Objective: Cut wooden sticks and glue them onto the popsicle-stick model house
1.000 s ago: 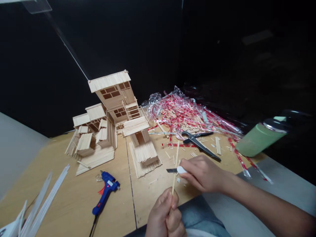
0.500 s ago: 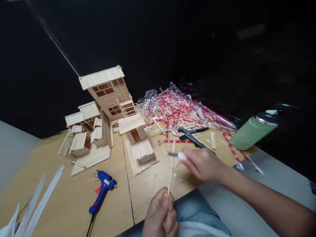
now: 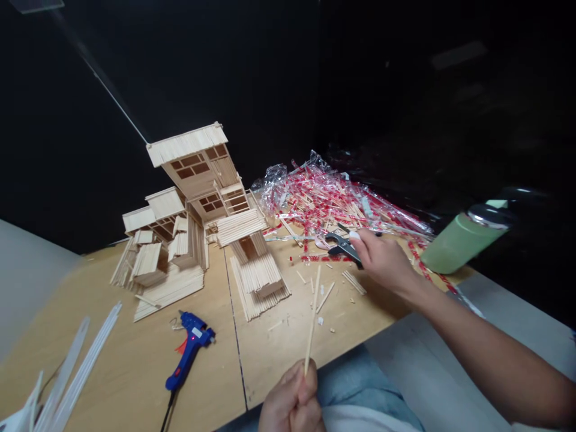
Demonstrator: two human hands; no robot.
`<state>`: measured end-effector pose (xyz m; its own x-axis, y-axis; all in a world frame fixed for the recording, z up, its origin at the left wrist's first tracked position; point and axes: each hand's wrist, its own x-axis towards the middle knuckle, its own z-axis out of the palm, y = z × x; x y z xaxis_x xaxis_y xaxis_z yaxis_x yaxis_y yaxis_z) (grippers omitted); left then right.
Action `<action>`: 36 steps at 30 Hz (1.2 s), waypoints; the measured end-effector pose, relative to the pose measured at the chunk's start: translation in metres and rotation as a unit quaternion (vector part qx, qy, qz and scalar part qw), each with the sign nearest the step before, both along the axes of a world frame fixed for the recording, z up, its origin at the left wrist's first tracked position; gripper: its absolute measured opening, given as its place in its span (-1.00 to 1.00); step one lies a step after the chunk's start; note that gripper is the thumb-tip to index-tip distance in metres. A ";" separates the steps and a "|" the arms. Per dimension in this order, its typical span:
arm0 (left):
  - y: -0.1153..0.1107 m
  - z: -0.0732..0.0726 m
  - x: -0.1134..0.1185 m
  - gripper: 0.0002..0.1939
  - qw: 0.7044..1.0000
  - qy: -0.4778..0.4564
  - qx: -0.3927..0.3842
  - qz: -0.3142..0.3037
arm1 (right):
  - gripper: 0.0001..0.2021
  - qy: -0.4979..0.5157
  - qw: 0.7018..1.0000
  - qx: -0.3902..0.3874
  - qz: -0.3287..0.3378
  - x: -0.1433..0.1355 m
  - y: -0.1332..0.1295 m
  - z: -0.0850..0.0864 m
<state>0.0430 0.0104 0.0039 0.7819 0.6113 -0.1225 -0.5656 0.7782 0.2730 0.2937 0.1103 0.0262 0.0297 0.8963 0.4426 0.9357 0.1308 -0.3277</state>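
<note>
My left hand [image 3: 292, 399] is closed around the lower end of a thin wooden stick [image 3: 312, 318], which points up and away from me at the table's front edge. Over the right part of the table, my right hand [image 3: 382, 258] is closed with a small dark-tipped tool [image 3: 343, 228] sticking out past the fingers. Its kind is too small to make out, and a white patch shows at the fingertips. Right beside and partly under that hand lies a black-handled cutting tool [image 3: 344, 247]. Short cut stick pieces [image 3: 354, 283] lie between the hands.
A model house of wooden sticks [image 3: 193, 171] stands at the back left. Before it lies a blue glue gun [image 3: 191, 348], with white glue sticks [image 3: 90, 366] at far left. Red-and-clear wrappers [image 3: 324, 198] pile up behind. A green bottle [image 3: 463, 240] stands at right.
My right hand has moved up and away from the stick toward the black-handled cutting tool, carrying the dark-tipped tool. My left hand stays low, holding the stick.
</note>
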 end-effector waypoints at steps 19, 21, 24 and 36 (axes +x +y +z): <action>-0.009 -0.015 0.013 -0.50 0.980 0.137 0.122 0.078 | -0.74 -0.110 0.978 0.154 0.087 0.004 -0.015 -0.008; -0.006 -0.016 0.014 -0.50 0.980 0.132 0.126 0.078 | -0.70 -0.074 0.947 0.180 0.254 -0.004 -0.017 -0.006; -0.001 -0.011 0.015 -0.54 0.982 0.128 0.107 0.091 | -0.67 -0.096 0.933 0.147 0.315 -0.022 -0.020 -0.002; -0.002 0.002 0.007 -0.58 0.988 0.072 0.102 0.095 | -0.62 -0.224 0.964 0.108 0.089 -0.025 0.008 -0.004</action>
<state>0.0501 0.0082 0.0062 0.6334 0.7692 -0.0841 -0.6402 0.5820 0.5014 0.2689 0.1179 0.0221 -0.3546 0.7553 0.5512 0.9332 0.3230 0.1577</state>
